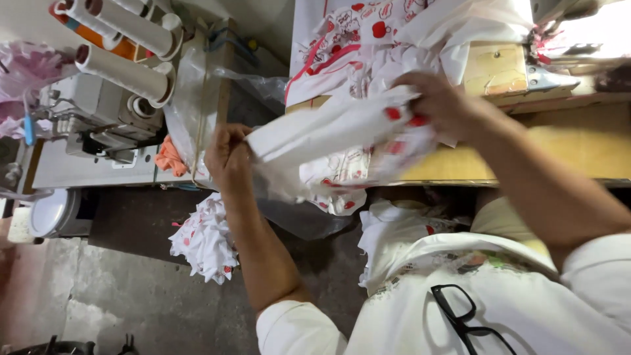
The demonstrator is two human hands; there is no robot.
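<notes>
Left hand [228,156] grips one end of a white cloth piece [328,128] with red print; right hand [439,104] is closed on the other end, holding it stretched just above the wooden table edge [526,161]; I judge the handling mid-way; more printed cloth [368,33] is heaped on the table; a bundle [205,240] lies on the floor below; thread cones [125,69] stand on the machine to the left.

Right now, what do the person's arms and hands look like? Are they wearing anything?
Both arms are bare from the elbows down, with short white cloth sleeves at the upper arms. The left hand and right hand wear no gloves; no rings or watch show. Black-framed glasses hang on the white printed shirt.
</notes>
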